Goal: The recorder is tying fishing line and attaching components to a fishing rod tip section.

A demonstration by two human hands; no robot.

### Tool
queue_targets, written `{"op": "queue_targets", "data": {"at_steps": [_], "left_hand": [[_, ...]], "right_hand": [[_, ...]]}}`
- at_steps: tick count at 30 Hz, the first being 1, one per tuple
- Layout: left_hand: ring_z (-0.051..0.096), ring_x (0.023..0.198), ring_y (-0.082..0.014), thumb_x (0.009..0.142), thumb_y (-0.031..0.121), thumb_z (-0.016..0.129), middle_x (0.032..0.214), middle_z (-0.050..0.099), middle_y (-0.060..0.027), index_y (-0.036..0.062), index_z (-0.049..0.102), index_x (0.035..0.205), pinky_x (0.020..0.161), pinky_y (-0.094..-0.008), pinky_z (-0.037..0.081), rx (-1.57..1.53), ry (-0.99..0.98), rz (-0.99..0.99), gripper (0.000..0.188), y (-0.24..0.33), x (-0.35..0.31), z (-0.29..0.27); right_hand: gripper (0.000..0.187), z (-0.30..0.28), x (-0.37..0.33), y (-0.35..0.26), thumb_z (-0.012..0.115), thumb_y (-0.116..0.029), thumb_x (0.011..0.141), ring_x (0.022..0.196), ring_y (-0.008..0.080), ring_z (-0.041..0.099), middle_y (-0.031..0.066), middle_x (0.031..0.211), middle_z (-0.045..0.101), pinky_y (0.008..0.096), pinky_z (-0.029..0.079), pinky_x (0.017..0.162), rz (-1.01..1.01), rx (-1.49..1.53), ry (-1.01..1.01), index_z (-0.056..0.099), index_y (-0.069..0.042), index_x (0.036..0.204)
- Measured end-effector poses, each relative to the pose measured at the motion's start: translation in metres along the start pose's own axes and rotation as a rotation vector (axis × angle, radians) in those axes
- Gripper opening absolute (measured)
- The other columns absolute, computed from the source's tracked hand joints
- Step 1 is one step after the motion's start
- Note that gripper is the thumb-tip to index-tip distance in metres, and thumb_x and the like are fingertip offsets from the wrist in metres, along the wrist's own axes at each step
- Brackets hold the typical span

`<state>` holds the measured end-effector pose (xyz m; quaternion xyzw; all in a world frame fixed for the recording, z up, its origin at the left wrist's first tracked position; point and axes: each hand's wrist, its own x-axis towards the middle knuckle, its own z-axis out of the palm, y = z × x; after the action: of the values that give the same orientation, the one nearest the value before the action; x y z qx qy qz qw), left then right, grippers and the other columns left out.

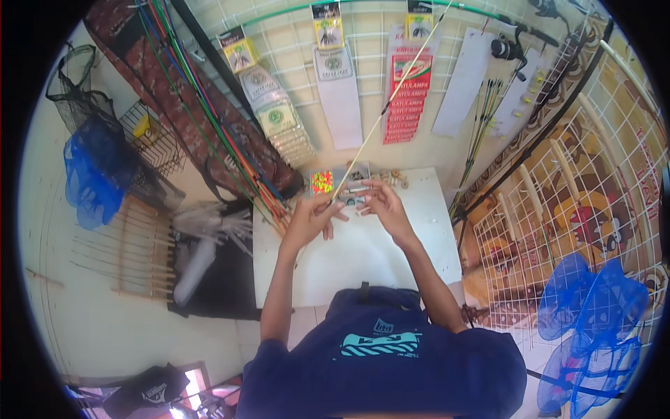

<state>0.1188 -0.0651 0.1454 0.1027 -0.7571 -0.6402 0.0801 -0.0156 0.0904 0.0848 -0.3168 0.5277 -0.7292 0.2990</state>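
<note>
Over a white table, my left hand (312, 218) has its thumb and fingers pinched on the lower end of a thin, pale fishing rod (382, 112). From there the rod slants up and to the right, past the wall. Close beside it, my right hand (388, 211) is curled, thumb and forefinger near each other. Something small and greyish shows between the two hands, too small to name. Just beyond my fingers sits a clear box of bright orange and green beads (322, 182), with a compartment of small dark parts (358, 172) next to it.
Small round tan pieces (396, 179) lie at the far edge of the white table (335, 269). Upright rods (199, 105) and a camouflage bag (237, 133) lean at left. Packets (407, 98) hang on the wall grid. Blue nets (590, 314) hang at right.
</note>
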Motion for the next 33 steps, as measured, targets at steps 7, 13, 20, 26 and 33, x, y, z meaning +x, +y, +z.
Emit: {"op": "queue_targets", "data": {"at_steps": [7, 13, 20, 26, 33], "left_hand": [[0.053, 0.045, -0.0067, 0.095, 0.016, 0.057, 0.078, 0.070, -0.0122, 0.0040, 0.053, 0.132, 0.039, -0.0207, 0.042, 0.023, 0.066, -0.045, 0.039, -0.003, -0.022, 0.003], [0.053, 0.044, -0.0068, 0.094, 0.013, 0.057, 0.077, 0.070, -0.0123, 0.0021, 0.055, 0.130, 0.039, -0.0206, 0.041, 0.055, 0.108, -0.021, 0.037, 0.011, -0.037, 0.009], [0.054, 0.045, -0.0053, 0.093, 0.010, 0.059, 0.061, 0.060, -0.0014, 0.0042, 0.058, 0.128, 0.041, -0.0224, 0.041, 0.105, 0.116, 0.173, 0.035, 0.061, -0.021, 0.016], [0.058, 0.048, -0.0087, 0.097, 0.019, 0.053, 0.073, 0.069, -0.0084, 0.0058, 0.053, 0.133, 0.044, -0.0204, 0.044, 0.048, 0.111, 0.272, 0.038, 0.108, 0.029, 0.015], [0.068, 0.066, -0.0180, 0.094, 0.023, 0.059, 0.092, 0.068, -0.0182, 0.0018, 0.055, 0.125, 0.060, -0.0252, 0.055, -0.166, 0.123, 0.411, 0.037, 0.116, 0.057, -0.006]], "right_hand": [[0.033, 0.002, -0.004, -0.017, 0.051, -0.014, 0.097, 0.089, 0.0141, 0.062, 0.0123, 0.111, 0.062, 0.0278, 0.050, 0.079, -0.018, 0.005, 0.006, 0.045, -0.005, 0.128], [0.031, 0.004, -0.010, -0.024, 0.050, -0.013, 0.097, 0.088, 0.0136, 0.062, 0.0124, 0.110, 0.063, 0.0276, 0.049, 0.079, -0.005, -0.012, -0.013, 0.045, -0.004, 0.126], [0.036, 0.033, -0.017, -0.028, 0.050, -0.014, 0.097, 0.098, 0.0182, 0.062, 0.0112, 0.111, 0.062, 0.0312, 0.049, 0.084, -0.057, -0.035, -0.259, 0.041, -0.002, 0.129], [0.042, 0.057, -0.011, -0.030, 0.057, -0.012, 0.092, 0.093, 0.0172, 0.064, 0.0129, 0.107, 0.063, 0.0313, 0.050, 0.083, -0.150, -0.322, -0.384, 0.041, 0.001, 0.129], [0.024, 0.068, 0.002, -0.032, 0.062, -0.013, 0.090, 0.077, 0.0131, 0.065, 0.0093, 0.082, 0.067, 0.0285, 0.052, 0.074, -0.189, -0.607, -0.101, 0.057, 0.002, 0.108]]}}
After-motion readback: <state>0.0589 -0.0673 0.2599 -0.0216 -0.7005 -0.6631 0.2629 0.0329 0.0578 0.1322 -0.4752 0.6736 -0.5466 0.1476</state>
